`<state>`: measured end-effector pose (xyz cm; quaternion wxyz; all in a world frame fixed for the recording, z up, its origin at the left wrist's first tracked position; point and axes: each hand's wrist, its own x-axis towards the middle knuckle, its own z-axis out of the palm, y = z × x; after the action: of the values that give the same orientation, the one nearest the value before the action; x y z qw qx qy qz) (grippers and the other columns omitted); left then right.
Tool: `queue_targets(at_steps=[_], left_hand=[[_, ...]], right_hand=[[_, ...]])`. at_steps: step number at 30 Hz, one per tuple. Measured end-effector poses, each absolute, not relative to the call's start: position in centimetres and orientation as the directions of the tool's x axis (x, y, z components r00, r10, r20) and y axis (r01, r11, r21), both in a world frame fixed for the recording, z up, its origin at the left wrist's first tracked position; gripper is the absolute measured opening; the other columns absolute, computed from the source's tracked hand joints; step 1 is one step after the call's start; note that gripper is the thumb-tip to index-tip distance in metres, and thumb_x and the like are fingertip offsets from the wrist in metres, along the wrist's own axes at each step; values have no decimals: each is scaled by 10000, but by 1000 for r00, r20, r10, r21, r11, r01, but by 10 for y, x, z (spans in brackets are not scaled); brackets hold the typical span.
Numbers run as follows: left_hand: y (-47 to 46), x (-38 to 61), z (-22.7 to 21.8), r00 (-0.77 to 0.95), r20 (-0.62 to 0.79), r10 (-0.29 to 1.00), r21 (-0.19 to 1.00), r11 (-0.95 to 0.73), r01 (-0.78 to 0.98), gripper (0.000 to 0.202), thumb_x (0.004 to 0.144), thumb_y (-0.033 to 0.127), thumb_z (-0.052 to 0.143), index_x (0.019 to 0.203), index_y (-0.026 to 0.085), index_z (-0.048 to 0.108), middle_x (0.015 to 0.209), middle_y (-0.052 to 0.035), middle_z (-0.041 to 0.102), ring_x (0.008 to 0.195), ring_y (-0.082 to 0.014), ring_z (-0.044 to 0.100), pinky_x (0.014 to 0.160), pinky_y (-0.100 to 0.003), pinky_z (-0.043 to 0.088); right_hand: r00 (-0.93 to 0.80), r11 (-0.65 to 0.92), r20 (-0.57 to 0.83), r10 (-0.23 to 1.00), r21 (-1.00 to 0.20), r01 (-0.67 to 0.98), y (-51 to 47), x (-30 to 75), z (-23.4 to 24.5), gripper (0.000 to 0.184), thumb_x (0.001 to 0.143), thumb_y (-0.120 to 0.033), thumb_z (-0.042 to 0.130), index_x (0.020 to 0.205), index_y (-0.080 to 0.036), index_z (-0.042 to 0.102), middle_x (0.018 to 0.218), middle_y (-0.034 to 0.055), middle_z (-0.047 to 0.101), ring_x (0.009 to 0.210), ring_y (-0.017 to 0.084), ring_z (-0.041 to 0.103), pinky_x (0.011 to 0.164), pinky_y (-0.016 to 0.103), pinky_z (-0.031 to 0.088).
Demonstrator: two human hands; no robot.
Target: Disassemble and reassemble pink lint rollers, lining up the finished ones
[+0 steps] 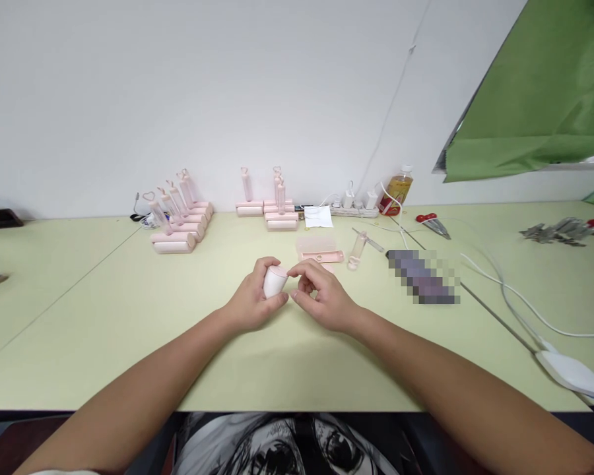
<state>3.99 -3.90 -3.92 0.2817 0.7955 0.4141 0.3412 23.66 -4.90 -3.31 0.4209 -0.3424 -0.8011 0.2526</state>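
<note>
My left hand (257,295) is wrapped around a white lint-roller roll (275,282) with a pink end, tilted above the table. On its right, my right hand (325,294) has its thumb and index finger apart and the other fingers curled. Its index fingertip is at the roll's upper edge; whether it touches cannot be made out. Just beyond my hands lie a translucent pink cover (315,246) and a pink roller holder (329,256). A clear pink handle (357,252) lies to their right.
Several pink lint rollers (174,241) stand at the back left, more (282,223) at back centre. Behind are white paper (319,216), a power strip (354,212) and a drink bottle (396,191). Red-handled pliers (433,225), a pixelated object (420,277) and white cables (519,297) lie right.
</note>
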Motion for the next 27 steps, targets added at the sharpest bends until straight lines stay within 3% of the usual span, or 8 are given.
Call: queue_targets(at_steps=[8,12,17,19,22,27], left_hand=[[-34,38,-40,386,282,878,765,-448,463,487,799,359,568,1204,230,331,905,2,504,750,-154,484,674,-288,402],[-36,38,-38,403,263,877,740,-451,499,511,791,375,576,1217,226,337,912,-6,516,732,-156,487,662,-292,402],[-37,38,-38,419,262,869,698,-470,540,564,769,362,590,1245,217,326,1012,-43,543,792,-179,524,690,-312,421],[-37,38,-40,437,263,860,693,-483,534,570,774,353,585,1255,212,313,982,-39,552,771,-176,533,674,-308,422],[-38,38,-42,491,260,831,706,-511,491,547,789,311,568,1254,207,301,868,-4,551,690,-154,527,621,-283,410],[-38,38,-40,485,263,834,745,-495,447,522,807,340,568,1247,213,318,754,38,529,619,-136,499,573,-259,387]], right_hand=[[-408,538,395,823,-773,336,-42,239,-42,277,842,-203,544,1115,-228,505,911,10,555,650,102,500,600,255,432],[-369,508,401,838,-821,262,-44,239,-43,439,840,-197,542,1247,-258,388,916,1,535,639,102,487,594,255,425],[-168,523,498,851,-834,177,-46,238,-41,641,834,-206,545,1376,-294,215,900,-18,487,606,94,449,565,240,398],[-280,499,440,853,-844,196,-49,237,-39,603,837,-214,549,1364,-282,266,822,-40,477,577,88,433,547,229,378],[-588,479,241,772,-829,288,-53,236,-35,541,831,-210,567,1330,-258,365,685,-72,453,568,93,447,540,220,360],[-577,518,259,775,-782,345,-55,235,-33,470,853,-229,540,1299,-225,391,698,-65,478,594,97,463,554,220,359]])
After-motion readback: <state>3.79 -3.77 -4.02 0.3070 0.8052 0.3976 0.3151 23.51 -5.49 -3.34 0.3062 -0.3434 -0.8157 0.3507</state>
